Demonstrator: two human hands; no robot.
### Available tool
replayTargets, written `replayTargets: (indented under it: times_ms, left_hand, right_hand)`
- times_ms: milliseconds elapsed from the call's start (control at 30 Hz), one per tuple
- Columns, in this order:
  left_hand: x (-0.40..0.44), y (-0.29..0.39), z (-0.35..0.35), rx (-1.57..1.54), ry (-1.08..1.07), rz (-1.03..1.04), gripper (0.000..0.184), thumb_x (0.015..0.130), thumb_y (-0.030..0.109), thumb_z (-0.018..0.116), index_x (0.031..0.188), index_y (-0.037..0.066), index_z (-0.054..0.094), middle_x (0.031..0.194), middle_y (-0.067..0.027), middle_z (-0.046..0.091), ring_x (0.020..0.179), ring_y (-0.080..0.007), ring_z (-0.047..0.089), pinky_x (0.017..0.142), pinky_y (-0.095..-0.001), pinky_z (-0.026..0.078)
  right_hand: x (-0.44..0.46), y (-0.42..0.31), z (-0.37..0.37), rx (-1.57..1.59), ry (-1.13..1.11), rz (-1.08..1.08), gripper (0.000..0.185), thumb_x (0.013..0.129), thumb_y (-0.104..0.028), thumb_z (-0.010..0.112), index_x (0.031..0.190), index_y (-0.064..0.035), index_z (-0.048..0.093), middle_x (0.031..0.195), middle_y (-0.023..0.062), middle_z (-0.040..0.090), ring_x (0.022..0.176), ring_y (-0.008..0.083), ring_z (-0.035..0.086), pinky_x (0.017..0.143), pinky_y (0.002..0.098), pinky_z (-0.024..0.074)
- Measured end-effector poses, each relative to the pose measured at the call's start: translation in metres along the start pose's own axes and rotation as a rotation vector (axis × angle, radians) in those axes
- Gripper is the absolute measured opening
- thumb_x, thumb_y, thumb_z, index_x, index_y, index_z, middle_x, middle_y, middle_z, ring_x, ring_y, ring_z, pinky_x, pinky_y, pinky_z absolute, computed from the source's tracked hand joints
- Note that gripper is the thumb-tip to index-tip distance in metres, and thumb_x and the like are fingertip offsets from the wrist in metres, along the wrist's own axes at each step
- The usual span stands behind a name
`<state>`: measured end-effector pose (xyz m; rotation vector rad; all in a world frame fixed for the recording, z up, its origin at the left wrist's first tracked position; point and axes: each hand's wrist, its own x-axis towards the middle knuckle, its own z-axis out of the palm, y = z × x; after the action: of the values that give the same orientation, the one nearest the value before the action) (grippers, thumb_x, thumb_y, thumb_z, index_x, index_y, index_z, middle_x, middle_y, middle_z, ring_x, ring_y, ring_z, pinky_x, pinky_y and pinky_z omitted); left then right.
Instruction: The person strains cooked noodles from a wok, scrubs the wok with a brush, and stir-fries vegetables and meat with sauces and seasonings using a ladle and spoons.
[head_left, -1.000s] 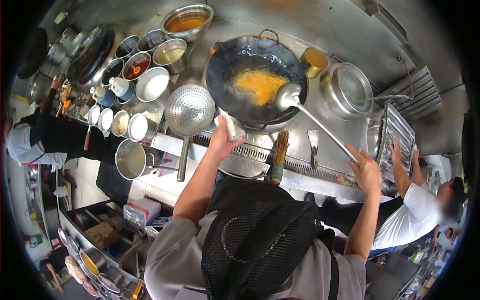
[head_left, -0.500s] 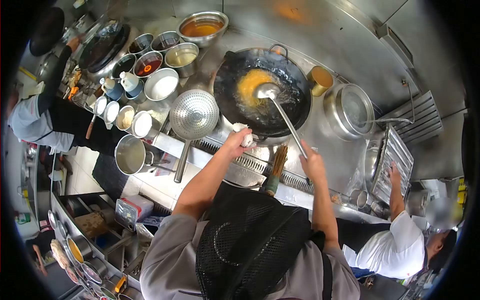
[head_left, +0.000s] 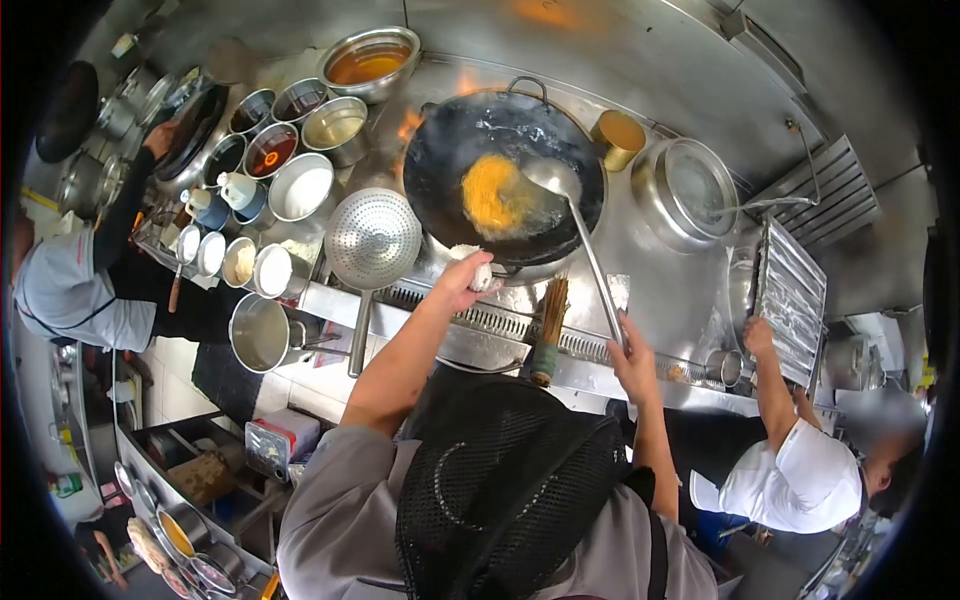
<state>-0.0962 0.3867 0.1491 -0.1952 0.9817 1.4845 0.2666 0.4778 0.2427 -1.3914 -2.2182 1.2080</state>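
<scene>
By the wok (head_left: 435, 170), black mesh (head_left: 540, 480) bears a pale arc (head_left: 438, 487).

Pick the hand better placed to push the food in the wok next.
Right, I'd judge: the right hand grips the ladle, which reaches into the wok beside the yellow food. The left hand holds a white cloth by the wok's near edge.

The metal surface (head_left: 665, 290) in front of me supports a black wok (head_left: 435, 150) near its centre. To my left stands a group of metal containers (head_left: 346, 152); behind them sits a bowl of orange liquid (head_left: 385, 92). To the right of the wok stand a yellowish can (head_left: 618, 142) and a wide metal pot (head_left: 662, 215). Nearest me, a bristle brush (head_left: 550, 330) lies across the slotted front channel (head_left: 590, 348).
</scene>
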Motion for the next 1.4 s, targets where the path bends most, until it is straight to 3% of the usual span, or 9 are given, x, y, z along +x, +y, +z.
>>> replayTargets:
  times_ms: [67, 167, 400, 667, 733, 933, 1100, 1400]
  left_hand:
    - [0.002, -0.002, 0.0, 0.028, 0.004, -0.019, 0.015, 0.09, 0.011, 0.064, 0.103, 0.01, 0.058, 0.098, -0.0078, 0.066, 0.093, -0.0253, 0.066, 0.085, -0.0471, 0.059]
    - [0.005, -0.008, -0.003, 0.009, -0.062, 0.031, 0.015, 0.088, 0.008, 0.062, 0.102, 0.01, 0.058, 0.1, -0.0073, 0.066, 0.093, -0.0244, 0.066, 0.085, -0.0469, 0.059]
    - [-0.006, -0.019, -0.002, -0.082, -0.095, 0.225, 0.024, 0.083, 0.007, 0.061, 0.105, 0.013, 0.053, 0.097, -0.0049, 0.062, 0.09, -0.0237, 0.065, 0.072, -0.0458, 0.057]
    - [0.003, -0.029, -0.037, -0.095, -0.192, 0.294, 0.023, 0.083, 0.009, 0.062, 0.103, 0.015, 0.052, 0.09, -0.0029, 0.057, 0.084, -0.0212, 0.064, 0.063, -0.042, 0.053]
    - [-0.02, -0.022, -0.032, -0.12, -0.154, 0.284, 0.022, 0.084, 0.011, 0.063, 0.103, 0.015, 0.054, 0.089, -0.003, 0.06, 0.084, -0.0203, 0.064, 0.064, -0.04, 0.053]
    - [-0.04, -0.018, -0.045, -0.164, -0.198, 0.202, 0.024, 0.084, 0.013, 0.063, 0.107, 0.014, 0.056, 0.095, -0.0043, 0.065, 0.085, -0.0195, 0.066, 0.065, -0.0374, 0.051]
    - [-0.05, -0.019, -0.058, -0.189, -0.221, 0.118, 0.018, 0.086, 0.015, 0.061, 0.103, 0.011, 0.059, 0.092, -0.0059, 0.067, 0.083, -0.0202, 0.066, 0.067, -0.0349, 0.05]
    - [-0.067, -0.022, -0.077, -0.205, -0.294, 0.1, 0.016, 0.086, 0.016, 0.061, 0.101, 0.01, 0.06, 0.089, -0.0077, 0.068, 0.08, -0.0211, 0.066, 0.063, -0.0306, 0.049]
  right_hand:
    - [-0.025, 0.022, 0.002, -0.017, 0.035, 0.066, 0.052, 0.09, -0.012, 0.069, 0.139, -0.0075, 0.053, 0.078, 0.0111, 0.06, 0.064, 0.0137, 0.05, 0.062, 0.03, 0.0462]
    - [-0.046, 0.029, 0.014, 0.046, 0.114, -0.061, 0.049, 0.09, -0.01, 0.07, 0.136, -0.0045, 0.055, 0.08, 0.0084, 0.063, 0.065, 0.0118, 0.051, 0.062, 0.0292, 0.0469]
    - [-0.028, -0.047, 0.037, -0.071, 0.209, -0.067, 0.049, 0.09, -0.012, 0.07, 0.137, -0.0066, 0.055, 0.072, 0.013, 0.061, 0.06, 0.0153, 0.053, 0.06, 0.0331, 0.0484]
    - [0.068, -0.15, 0.017, -0.254, 0.406, -0.345, 0.052, 0.09, -0.014, 0.068, 0.14, -0.0094, 0.052, 0.075, 0.0193, 0.064, 0.058, 0.0226, 0.058, 0.061, 0.0392, 0.0488]
    - [0.085, -0.179, 0.015, -0.313, 0.419, -0.302, 0.053, 0.09, -0.014, 0.067, 0.14, -0.0106, 0.053, 0.081, 0.0238, 0.067, 0.064, 0.0299, 0.065, 0.066, 0.0426, 0.0505]
    - [0.144, -0.204, 0.013, -0.418, 0.412, -0.422, 0.052, 0.088, -0.016, 0.068, 0.138, -0.0117, 0.055, 0.085, 0.0262, 0.069, 0.08, 0.0406, 0.069, 0.074, 0.0467, 0.0512]
    - [0.151, -0.235, 0.004, -0.515, 0.241, -0.267, 0.053, 0.086, -0.015, 0.069, 0.137, -0.0148, 0.056, 0.118, 0.0224, 0.067, 0.11, 0.0416, 0.063, 0.094, 0.048, 0.0493]
    - [0.129, -0.246, -0.008, -0.634, 0.126, -0.313, 0.05, 0.087, -0.014, 0.067, 0.136, -0.0147, 0.057, 0.117, 0.0253, 0.066, 0.113, 0.0426, 0.061, 0.095, 0.0475, 0.0486]
